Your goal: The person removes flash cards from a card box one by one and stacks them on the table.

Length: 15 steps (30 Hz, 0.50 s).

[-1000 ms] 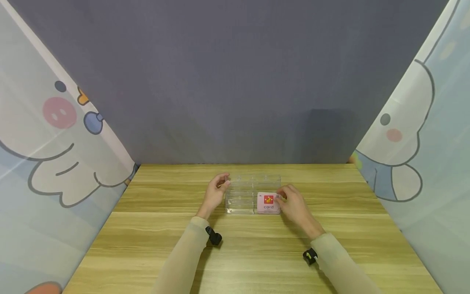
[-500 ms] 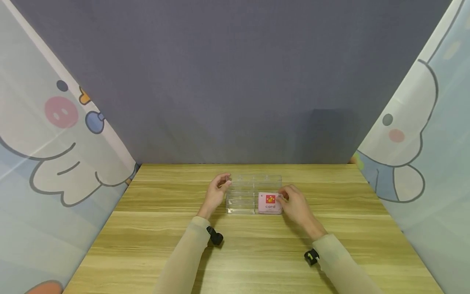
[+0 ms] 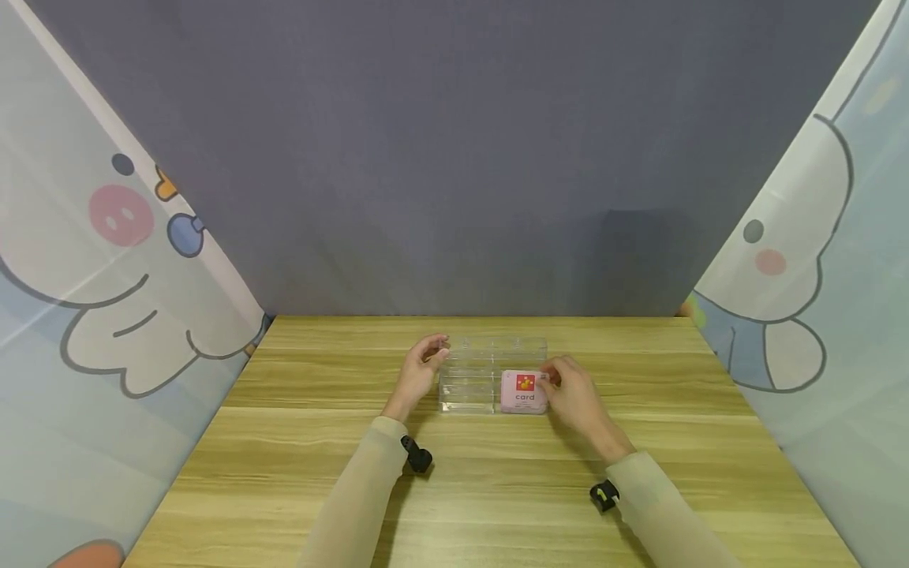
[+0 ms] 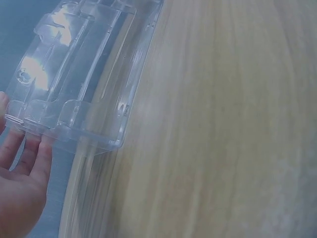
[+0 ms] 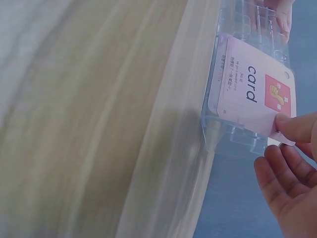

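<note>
Wooden table: right hand pinches pink card

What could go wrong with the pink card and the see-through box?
The right hand pinches only a corner of the pink card, so the card might bend or slip out. The clear box looks light, and the left hand touches just its end, so a push on the card could slide or tip it on the table.

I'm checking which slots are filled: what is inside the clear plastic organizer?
One pink "card" flashcard stands in the clear organizer's front right slot, pinched by the right hand. The other slots look empty; the card covers whatever is behind it.
</note>
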Tool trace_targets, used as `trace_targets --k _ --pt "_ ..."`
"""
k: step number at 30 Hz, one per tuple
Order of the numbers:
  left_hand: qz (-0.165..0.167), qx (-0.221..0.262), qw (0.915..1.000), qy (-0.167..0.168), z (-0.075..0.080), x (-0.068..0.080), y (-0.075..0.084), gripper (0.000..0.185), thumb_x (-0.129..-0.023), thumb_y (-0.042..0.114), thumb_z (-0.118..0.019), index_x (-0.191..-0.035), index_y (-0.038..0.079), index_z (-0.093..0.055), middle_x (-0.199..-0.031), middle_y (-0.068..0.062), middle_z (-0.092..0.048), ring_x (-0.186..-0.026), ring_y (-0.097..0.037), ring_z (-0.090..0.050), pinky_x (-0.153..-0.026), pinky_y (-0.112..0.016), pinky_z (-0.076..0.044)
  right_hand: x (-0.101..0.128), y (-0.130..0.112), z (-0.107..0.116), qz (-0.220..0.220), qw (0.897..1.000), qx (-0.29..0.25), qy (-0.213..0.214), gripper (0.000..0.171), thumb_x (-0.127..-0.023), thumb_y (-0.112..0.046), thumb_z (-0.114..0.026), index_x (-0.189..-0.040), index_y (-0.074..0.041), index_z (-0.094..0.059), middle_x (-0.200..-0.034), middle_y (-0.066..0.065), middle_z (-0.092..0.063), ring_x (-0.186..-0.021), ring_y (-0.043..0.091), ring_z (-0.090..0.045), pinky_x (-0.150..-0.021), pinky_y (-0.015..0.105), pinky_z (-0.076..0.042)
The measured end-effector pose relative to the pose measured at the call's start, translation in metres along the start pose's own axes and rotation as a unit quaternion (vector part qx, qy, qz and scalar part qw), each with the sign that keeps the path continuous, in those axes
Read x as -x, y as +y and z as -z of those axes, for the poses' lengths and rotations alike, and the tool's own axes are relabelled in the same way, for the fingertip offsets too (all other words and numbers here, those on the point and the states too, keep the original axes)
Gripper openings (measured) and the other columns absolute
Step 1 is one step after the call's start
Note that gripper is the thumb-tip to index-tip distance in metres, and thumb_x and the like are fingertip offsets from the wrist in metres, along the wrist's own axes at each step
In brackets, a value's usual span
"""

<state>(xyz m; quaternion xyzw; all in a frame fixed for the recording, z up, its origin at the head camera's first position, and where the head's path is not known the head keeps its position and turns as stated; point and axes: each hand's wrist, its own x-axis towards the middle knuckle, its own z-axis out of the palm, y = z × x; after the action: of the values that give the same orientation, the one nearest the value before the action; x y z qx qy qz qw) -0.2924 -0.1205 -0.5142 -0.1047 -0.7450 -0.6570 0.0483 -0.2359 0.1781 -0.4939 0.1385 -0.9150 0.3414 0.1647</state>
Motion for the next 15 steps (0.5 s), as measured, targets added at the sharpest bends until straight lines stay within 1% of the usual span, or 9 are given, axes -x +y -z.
trace_targets --k 8,11,15 --pt "0.006 -0.007 0.9997 -0.021 0.0016 0.0009 0.0072 0.034 -0.104 0.002 -0.056 -0.136 -0.007 -0.056 -0.13 -0.033 -0.058 -0.119 -0.041 -0.056 -0.1 -0.049 -0.047 -0.0019 -0.0021 0.0007 -0.009 1.0 -0.002 0.0 0.018 -0.087 -0.003 -0.079 -0.102 -0.002 -0.069 -0.095 0.007 -0.063 -0.084 0.021 -0.061 -0.073 0.039 -0.054" --pt "0.006 -0.007 0.9998 -0.02 0.0018 0.0002 0.006 0.034 -0.104 0.002 -0.056 -0.137 -0.007 -0.056 -0.13 -0.031 -0.059 -0.118 -0.04 -0.056 -0.099 -0.047 -0.048 -0.0026 -0.0032 0.0017 -0.013 1.0 -0.007 0.002 0.018 -0.087 -0.002 -0.078 -0.102 -0.002 -0.068 -0.095 0.007 -0.062 -0.084 0.02 -0.061 -0.073 0.038 -0.054" --pt "0.003 -0.002 1.0 -0.005 0.0001 0.001 0.0033 0.035 -0.103 0.006 -0.059 -0.136 -0.005 -0.057 -0.127 -0.026 -0.062 -0.117 -0.035 -0.058 -0.098 -0.045 -0.048 -0.0033 -0.005 0.0035 -0.019 1.0 -0.022 0.006 0.017 -0.088 0.0 -0.077 -0.102 -0.002 -0.068 -0.093 0.006 -0.062 -0.083 0.019 -0.06 -0.072 0.036 -0.053"
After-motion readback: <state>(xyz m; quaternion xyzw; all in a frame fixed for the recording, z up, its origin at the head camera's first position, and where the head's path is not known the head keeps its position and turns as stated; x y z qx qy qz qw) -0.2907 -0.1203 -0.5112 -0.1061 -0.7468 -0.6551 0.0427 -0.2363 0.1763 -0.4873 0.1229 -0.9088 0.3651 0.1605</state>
